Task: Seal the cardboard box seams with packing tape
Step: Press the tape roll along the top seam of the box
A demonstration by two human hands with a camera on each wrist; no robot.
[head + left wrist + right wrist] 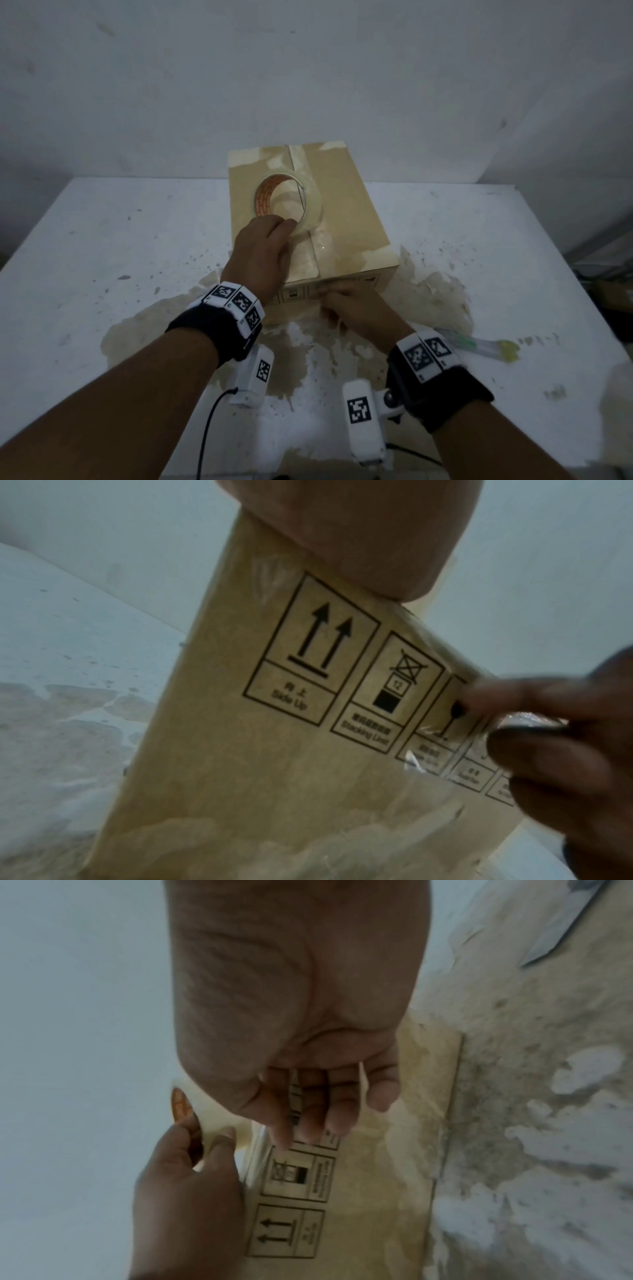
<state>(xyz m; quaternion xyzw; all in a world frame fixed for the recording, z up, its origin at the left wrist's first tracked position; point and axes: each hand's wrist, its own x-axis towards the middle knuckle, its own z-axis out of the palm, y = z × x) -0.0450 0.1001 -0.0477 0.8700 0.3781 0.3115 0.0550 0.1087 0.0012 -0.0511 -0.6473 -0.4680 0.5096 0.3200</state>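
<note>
Gripping the tape roll (287, 202) on the box (346, 212) top, the left hand (263, 253) curled around its rim; right hand (356, 311) pressed straight fingers on the tape end against the near face. Firm rubbing would likely bond it. A stained white counter (102, 240) met a bare wall (308, 68).
</note>
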